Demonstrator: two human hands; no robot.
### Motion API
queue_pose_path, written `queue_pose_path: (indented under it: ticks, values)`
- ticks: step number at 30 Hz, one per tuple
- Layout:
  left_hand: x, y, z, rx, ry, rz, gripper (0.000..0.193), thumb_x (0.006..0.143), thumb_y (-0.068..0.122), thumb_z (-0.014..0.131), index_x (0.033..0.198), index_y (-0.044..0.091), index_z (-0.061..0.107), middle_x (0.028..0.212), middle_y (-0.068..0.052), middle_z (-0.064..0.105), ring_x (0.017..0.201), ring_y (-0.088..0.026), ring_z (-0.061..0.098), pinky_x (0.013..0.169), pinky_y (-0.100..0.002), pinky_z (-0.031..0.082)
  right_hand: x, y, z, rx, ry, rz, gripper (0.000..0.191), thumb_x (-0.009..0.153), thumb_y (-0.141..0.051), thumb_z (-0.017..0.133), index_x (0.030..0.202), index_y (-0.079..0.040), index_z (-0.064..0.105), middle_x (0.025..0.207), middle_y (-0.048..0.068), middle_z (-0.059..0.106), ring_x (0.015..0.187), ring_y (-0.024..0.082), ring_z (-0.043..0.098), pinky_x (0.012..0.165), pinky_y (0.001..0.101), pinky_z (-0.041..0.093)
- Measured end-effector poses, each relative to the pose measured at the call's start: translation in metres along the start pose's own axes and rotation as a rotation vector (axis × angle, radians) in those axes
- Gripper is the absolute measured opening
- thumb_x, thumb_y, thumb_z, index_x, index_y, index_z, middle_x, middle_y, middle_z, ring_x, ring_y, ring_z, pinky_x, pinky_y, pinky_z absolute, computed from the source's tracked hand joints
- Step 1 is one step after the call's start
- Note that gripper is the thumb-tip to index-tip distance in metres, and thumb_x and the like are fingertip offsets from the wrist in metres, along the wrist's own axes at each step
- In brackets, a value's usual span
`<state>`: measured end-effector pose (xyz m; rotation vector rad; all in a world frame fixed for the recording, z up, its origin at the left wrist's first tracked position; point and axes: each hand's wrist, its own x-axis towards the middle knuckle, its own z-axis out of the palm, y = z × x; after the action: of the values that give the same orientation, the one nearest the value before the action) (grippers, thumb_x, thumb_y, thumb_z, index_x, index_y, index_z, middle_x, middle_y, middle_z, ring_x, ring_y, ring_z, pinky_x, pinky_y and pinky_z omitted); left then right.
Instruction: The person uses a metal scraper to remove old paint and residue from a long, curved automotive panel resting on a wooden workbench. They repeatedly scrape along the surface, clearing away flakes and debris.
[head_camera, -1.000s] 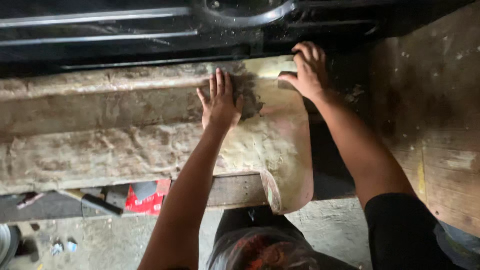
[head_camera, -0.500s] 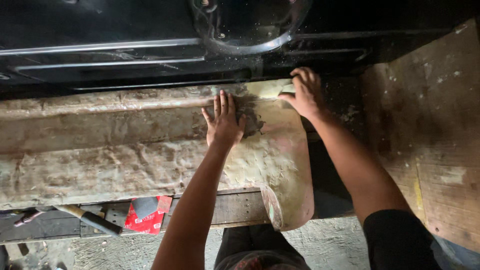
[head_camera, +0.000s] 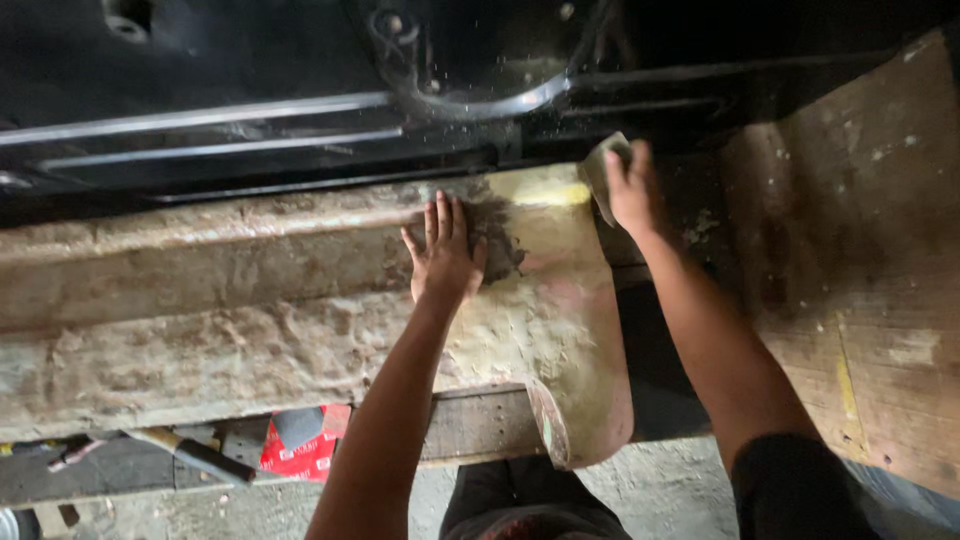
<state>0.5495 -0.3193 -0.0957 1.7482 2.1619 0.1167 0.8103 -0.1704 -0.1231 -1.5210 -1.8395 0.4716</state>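
My left hand (head_camera: 445, 258) is flat and spread, palm down on the top of the filler-coated panel (head_camera: 250, 330), fingers just beside a dark grey patch (head_camera: 500, 240), gripping nothing. My right hand (head_camera: 630, 190) is pinched around a small pale sanding pad (head_camera: 603, 170), held at the panel's upper right corner next to a yellow smear (head_camera: 545, 192). Panel is long, rough, beige-pink, runs left to right and curves down at its right end (head_camera: 585, 400). It lies on a wooden plank (head_camera: 480, 425). Above it, touching or not I can't tell, is a black car body with chrome trim strips (head_camera: 200, 115). Worn plywood sheet (head_camera: 870, 260) to the right. Below left, a hammer (head_camera: 190, 452) beside a red packet (head_camera: 310, 455), concrete floor (head_camera: 660, 495) underneath
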Motion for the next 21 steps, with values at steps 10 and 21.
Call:
queue_pose_path:
  ticks: [10, 21]
  values:
    - [-0.003, 0.012, 0.007, 0.018, -0.006, -0.02, 0.081, 0.101, 0.052, 0.038, 0.164, 0.009, 0.01, 0.173, -0.01, -0.001, 0.159, -0.028, 0.002, 0.123, -0.066, 0.002, -0.067, -0.035, -0.017, -0.242, -0.188, -0.131, 0.044, 0.095, -0.036, 0.076, 0.124, -0.008, 0.058, 0.131, 0.021, 0.055, 0.115, 0.035, 0.058, 0.09, 0.0459, 0.051]
    - [-0.008, 0.025, 0.014, -0.015, 0.013, -0.014, 0.081, 0.101, 0.05, 0.041, 0.164, 0.009, 0.013, 0.173, -0.011, 0.002, 0.159, -0.03, 0.004, 0.122, -0.067, 0.004, -0.076, -0.004, -0.017, -0.245, -0.208, 0.232, 0.06, 0.098, -0.032, 0.062, 0.149, -0.005, 0.047, 0.139, 0.032, 0.058, 0.112, 0.045, 0.064, 0.092, 0.0496, 0.054]
